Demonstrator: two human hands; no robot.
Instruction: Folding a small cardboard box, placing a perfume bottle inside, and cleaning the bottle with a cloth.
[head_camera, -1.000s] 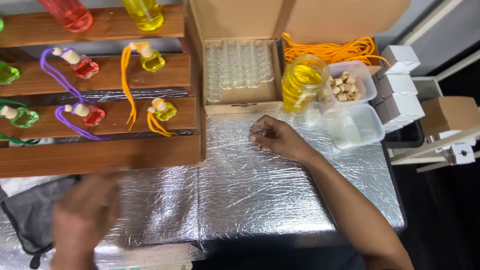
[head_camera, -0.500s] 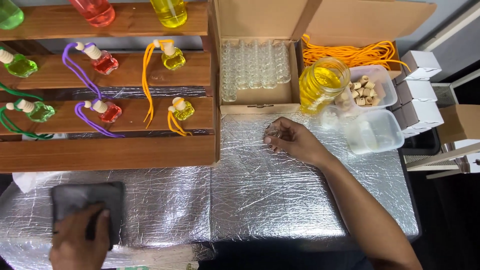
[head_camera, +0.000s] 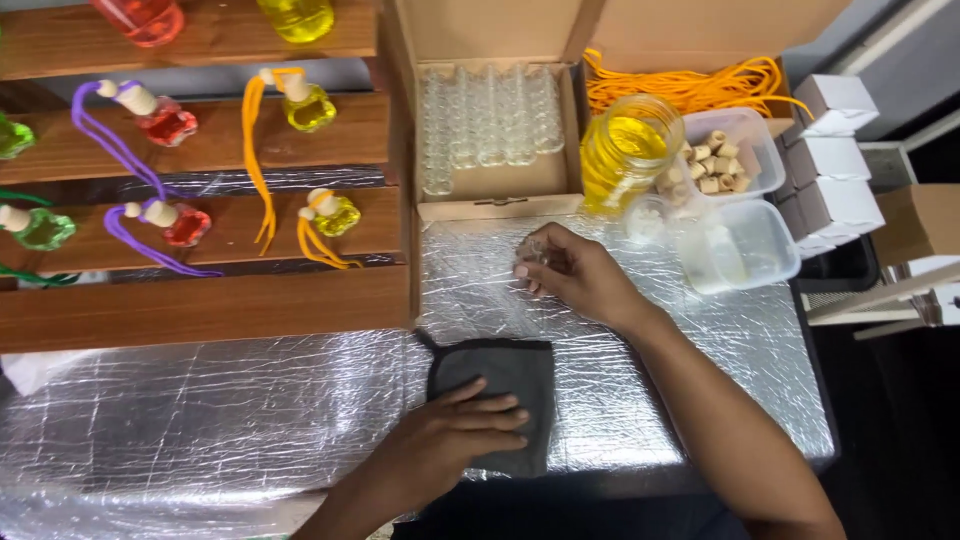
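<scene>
Small clear bottle (head_camera: 535, 252) sits pinched in the right hand (head_camera: 575, 275); left hand (head_camera: 455, 430), fingers spread, best keeps the dark cloth (head_camera: 500, 385) flat beneath.

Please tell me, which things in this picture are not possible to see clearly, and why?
Head view only:
- small clear bottle: mostly covered by the right hand; its shape and fill cannot be told.
- dark grey cloth: partly under the left hand.
- red bottle and yellow bottle: cut off by the top edge.
- green bottle: cut off by the left edge.
- clear bottles in the cardboard box: too small to count.
</scene>
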